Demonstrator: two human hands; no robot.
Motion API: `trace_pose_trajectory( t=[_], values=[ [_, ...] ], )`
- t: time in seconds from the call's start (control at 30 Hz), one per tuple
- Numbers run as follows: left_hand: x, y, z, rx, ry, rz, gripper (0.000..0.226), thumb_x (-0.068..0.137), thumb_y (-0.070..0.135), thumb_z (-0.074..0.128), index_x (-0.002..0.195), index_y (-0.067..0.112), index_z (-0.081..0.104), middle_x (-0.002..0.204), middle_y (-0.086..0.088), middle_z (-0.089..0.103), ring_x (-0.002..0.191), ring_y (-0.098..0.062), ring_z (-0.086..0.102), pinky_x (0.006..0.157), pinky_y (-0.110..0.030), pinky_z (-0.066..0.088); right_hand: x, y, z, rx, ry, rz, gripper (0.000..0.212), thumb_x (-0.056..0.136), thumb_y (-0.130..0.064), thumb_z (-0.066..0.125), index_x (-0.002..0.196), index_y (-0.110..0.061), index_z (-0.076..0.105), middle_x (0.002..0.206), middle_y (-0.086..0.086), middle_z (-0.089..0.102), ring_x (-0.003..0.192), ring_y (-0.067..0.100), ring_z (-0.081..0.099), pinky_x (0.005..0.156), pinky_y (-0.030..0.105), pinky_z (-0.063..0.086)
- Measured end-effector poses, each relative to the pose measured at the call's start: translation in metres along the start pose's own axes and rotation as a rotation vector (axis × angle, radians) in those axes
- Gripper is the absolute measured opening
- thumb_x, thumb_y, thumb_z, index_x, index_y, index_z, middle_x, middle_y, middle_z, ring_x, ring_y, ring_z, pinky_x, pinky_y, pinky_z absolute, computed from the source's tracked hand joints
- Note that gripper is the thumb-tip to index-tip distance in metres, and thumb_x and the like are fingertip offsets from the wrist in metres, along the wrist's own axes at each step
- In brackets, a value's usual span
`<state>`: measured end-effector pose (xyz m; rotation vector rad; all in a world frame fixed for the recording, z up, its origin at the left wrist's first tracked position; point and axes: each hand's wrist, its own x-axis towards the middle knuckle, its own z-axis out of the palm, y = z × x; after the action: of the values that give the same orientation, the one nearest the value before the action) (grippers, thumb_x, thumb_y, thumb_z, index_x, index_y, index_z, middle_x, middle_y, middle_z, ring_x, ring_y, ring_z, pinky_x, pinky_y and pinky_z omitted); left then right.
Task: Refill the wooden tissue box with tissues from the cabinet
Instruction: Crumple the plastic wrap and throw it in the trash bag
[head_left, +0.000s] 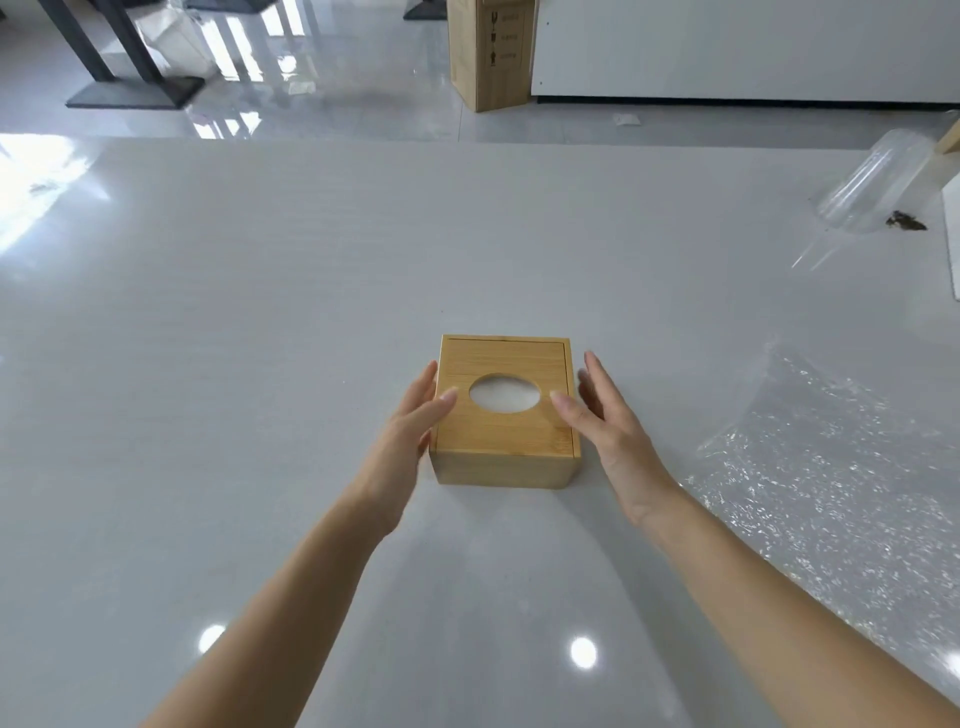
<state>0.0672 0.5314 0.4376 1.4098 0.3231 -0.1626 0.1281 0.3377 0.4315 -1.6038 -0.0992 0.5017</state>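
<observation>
The wooden tissue box (505, 413) was set on the white table (260, 312), directly between the left hand (410, 421) and right hand (605, 415); both were spread open, equally near, nothing gripped.

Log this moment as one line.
box: on table, lid on | left hand: open, at box | right hand: open, beside box
</observation>
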Motion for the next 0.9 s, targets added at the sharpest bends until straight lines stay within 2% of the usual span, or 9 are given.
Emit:
trace_pose_trajectory(
  t=[0.07,0.17,0.23,0.3,0.43,0.63,0.8,0.9],
  values=[
    [-0.003,0.005,0.001,0.207,0.166,0.008,0.075,0.076,0.062,0.052,0.144,0.041,0.027,0.150,0.018,0.030,0.135,0.001,0.027,0.116,-0.032,0.013,-0.005,-0.004,-0.009,-0.216,0.063,-0.087,0.087,0.074,-0.054,0.062,0.146,-0.040,0.014,0.154,-0.019,0.013,0.137,-0.009,0.009,0.115,0.026,0.008],
    [-0.009,0.011,0.005,0.687,0.398,0.211,0.083,0.072,0.075,0.034,0.146,0.043,0.018,0.157,0.014,0.010,0.145,-0.003,0.003,0.118,-0.033,0.002,-0.011,-0.005,-0.027,-0.638,0.138,-0.251,0.090,0.073,-0.068,0.049,0.146,-0.040,0.005,0.158,-0.008,-0.001,0.138,-0.005,-0.007,0.111,0.024,-0.006],
    [-0.009,0.015,0.009,0.914,0.467,0.339,0.080,0.075,0.075,0.029,0.147,0.042,0.015,0.159,0.010,0.007,0.146,-0.008,-0.001,0.118,-0.032,-0.002,-0.015,-0.005,-0.041,-0.796,0.180,-0.299,0.093,0.069,-0.076,0.040,0.146,-0.041,0.000,0.159,-0.001,-0.006,0.142,0.004,-0.011,0.111,0.027,-0.011],
    [-0.009,0.020,0.019,1.037,0.490,0.410,0.079,0.077,0.074,0.027,0.147,0.040,0.015,0.159,0.007,0.008,0.146,-0.012,0.000,0.118,-0.034,-0.003,-0.022,-0.005,-0.055,-0.868,0.210,-0.298,0.093,0.069,-0.076,0.040,0.145,-0.042,-0.002,0.159,0.001,-0.007,0.144,0.010,-0.012,0.111,0.029,-0.013],
    [-0.006,0.027,0.054,1.165,0.458,0.517,0.079,0.079,0.073,0.027,0.148,0.036,0.017,0.158,0.005,0.013,0.147,-0.015,0.002,0.118,-0.036,-0.003,-0.038,-0.005,-0.085,-0.940,0.264,-0.291,0.094,0.066,-0.081,0.032,0.144,-0.044,-0.006,0.158,0.001,-0.010,0.143,0.010,-0.014,0.111,0.029,-0.015],
    [0.001,0.020,0.136,1.286,0.311,0.631,0.077,0.081,0.071,0.024,0.148,0.033,0.019,0.158,0.003,0.017,0.147,-0.019,0.005,0.118,-0.036,-0.004,-0.073,0.000,-0.148,-0.969,0.349,-0.262,0.089,0.067,-0.081,0.031,0.137,-0.050,-0.013,0.158,0.001,-0.012,0.143,0.010,-0.015,0.111,0.030,-0.016],
    [0.010,0.002,0.208,1.294,0.167,0.653,0.078,0.080,0.073,0.021,0.148,0.034,0.018,0.158,0.004,0.016,0.147,-0.018,0.003,0.117,-0.034,-0.006,-0.103,0.011,-0.209,-0.964,0.441,-0.193,0.088,0.066,-0.081,0.031,0.136,-0.051,-0.013,0.158,0.001,-0.010,0.144,0.011,-0.013,0.113,0.034,-0.013],
    [0.018,-0.013,0.243,1.319,0.092,0.639,0.080,0.079,0.074,0.020,0.148,0.035,0.016,0.158,0.005,0.016,0.147,-0.018,0.002,0.117,-0.034,-0.005,-0.120,0.022,-0.240,-0.953,0.465,-0.145,0.090,0.070,-0.077,0.040,0.140,-0.047,-0.010,0.158,0.002,-0.011,0.144,0.012,-0.014,0.113,0.035,-0.012]
  ],
)
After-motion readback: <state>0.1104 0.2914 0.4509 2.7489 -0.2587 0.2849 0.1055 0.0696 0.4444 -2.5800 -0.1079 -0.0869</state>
